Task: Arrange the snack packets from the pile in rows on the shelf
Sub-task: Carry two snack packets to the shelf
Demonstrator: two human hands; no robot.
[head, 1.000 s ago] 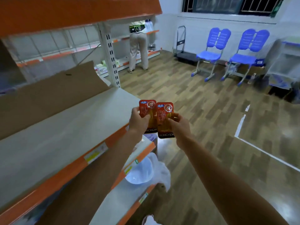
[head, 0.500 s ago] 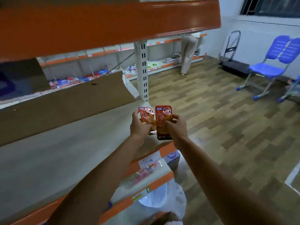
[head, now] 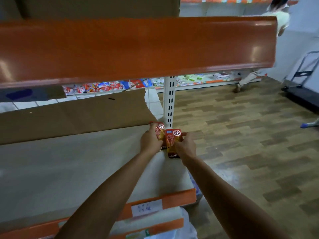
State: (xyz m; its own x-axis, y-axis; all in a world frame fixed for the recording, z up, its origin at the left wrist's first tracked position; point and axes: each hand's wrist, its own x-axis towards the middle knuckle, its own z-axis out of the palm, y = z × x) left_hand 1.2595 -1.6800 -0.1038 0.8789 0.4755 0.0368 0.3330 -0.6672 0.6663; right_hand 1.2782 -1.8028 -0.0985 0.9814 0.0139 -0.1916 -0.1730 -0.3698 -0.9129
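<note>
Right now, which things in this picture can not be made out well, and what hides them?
Head view:
- The left packet: mostly covered by the left hand.
- The right packet: its bottom print is partly covered by the right hand.
- Whether either packet touches the shelf: hidden by both hands.
- The price label: writing too blurred.
- The far goods: blurred, cut off above by the orange shelf edge.

Two red-and-orange snack packets (head: 172,143) stand side by side at the grey shelf's (head: 69,169) right rear corner.
</note>
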